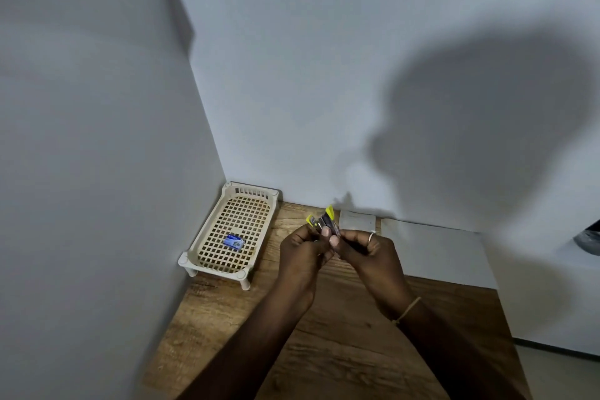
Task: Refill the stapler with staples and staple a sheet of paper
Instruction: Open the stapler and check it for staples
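Note:
Above the wooden table both hands hold a small black and yellow stapler [325,220], hinged open so its yellow tips stick up apart. My left hand [303,250] grips its left part, thumb near the metal channel. My right hand [365,248], with a ring on one finger, pinches the right part. A small blue staple box [234,242] lies in the cream basket [207,230] to the left. A white sheet of paper [444,253] lies flat at the back right, against the wall. Whether staples are in my fingers I cannot tell.
The wooden table [324,351] sits in a corner: a white wall close on the left, another behind. A small white card [357,221] lies by the back wall. A dark object [589,237] shows at the right edge.

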Demonstrator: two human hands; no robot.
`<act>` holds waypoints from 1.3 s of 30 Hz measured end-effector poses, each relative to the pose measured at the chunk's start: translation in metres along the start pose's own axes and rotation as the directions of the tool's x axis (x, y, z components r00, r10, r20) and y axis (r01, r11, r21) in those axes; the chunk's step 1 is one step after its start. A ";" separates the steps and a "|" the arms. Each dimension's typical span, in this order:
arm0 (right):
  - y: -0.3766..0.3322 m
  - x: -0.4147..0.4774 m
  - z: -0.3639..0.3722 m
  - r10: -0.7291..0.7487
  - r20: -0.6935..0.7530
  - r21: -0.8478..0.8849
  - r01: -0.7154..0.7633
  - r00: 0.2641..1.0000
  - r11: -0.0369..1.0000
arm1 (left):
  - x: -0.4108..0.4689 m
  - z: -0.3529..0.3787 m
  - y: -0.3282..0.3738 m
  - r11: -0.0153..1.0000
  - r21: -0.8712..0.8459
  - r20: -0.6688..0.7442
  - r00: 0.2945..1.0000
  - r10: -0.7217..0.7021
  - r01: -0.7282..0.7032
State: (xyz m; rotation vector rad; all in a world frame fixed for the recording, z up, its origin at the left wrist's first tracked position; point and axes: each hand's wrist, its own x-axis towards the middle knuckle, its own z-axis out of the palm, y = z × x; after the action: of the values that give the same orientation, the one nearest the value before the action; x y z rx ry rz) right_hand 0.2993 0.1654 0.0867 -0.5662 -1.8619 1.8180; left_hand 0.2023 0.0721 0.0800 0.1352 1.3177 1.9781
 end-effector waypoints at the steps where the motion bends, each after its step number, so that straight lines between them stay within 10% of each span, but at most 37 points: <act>1: -0.001 0.000 -0.002 -0.034 -0.024 -0.068 0.033 0.999 0.997 | -0.001 0.003 0.001 1.000 0.008 -0.007 1.000 -0.001 0.001; 20: -0.011 -0.010 -0.027 -0.041 -0.358 0.225 0.129 0.933 0.966 | 0.007 0.046 0.028 0.937 -0.347 0.021 0.999 -0.029 0.034; 30: -0.003 -0.028 -0.029 0.151 -0.287 0.496 0.012 0.946 0.868 | 0.005 0.050 0.022 0.921 -0.386 0.066 0.997 -0.030 0.053; 39: -0.009 -0.033 -0.045 -0.001 -0.343 0.119 0.044 0.939 0.992 | 0.000 0.042 0.018 0.933 -0.353 0.106 0.994 -0.027 0.063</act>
State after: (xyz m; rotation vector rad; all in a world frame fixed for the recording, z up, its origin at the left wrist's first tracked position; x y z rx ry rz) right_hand 0.3532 0.1816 0.0943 -0.7577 -1.5051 1.6813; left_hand 0.2128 0.1002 0.1145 0.0276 0.8725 2.1066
